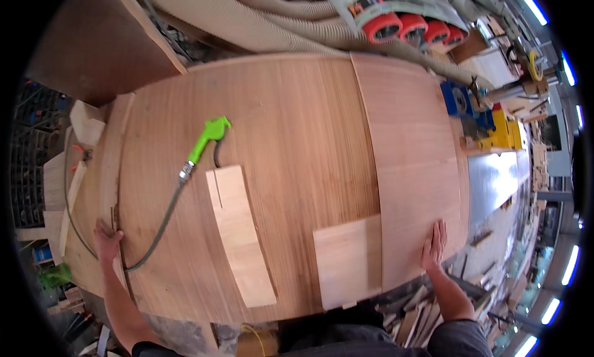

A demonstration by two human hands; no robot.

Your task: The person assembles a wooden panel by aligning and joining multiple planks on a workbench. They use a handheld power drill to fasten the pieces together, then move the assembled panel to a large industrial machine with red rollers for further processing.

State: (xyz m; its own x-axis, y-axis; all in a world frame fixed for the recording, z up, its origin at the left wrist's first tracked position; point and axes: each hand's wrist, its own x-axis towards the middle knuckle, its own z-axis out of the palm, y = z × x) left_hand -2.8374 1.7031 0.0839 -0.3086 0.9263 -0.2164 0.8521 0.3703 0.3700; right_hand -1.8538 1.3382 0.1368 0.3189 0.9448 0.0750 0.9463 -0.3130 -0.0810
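Note:
My right hand (434,245) lies flat, fingers stretched out together, on a reddish thin plywood sheet (411,153) that covers the right part of a wide wooden panel (297,140). At the left end, my left hand (108,240) rests with thumb and fingers apart by a long narrow wooden strip (117,153); its contact with the strip is hard to make out. Between my hands lie a pale notched board (241,239) and a smaller rectangular plywood piece (348,258). A bright green air blow gun (210,137) rests beyond the notched board, its grey hose (158,239) curving left.
Thick ribbed ducts (266,23) and a machine with red round ports (411,29) stand behind the panel. A brown board (105,44) rises at the far left. Blue and yellow clamps (504,131) are at the right. Wood offcuts (411,313) lie below, near my right arm.

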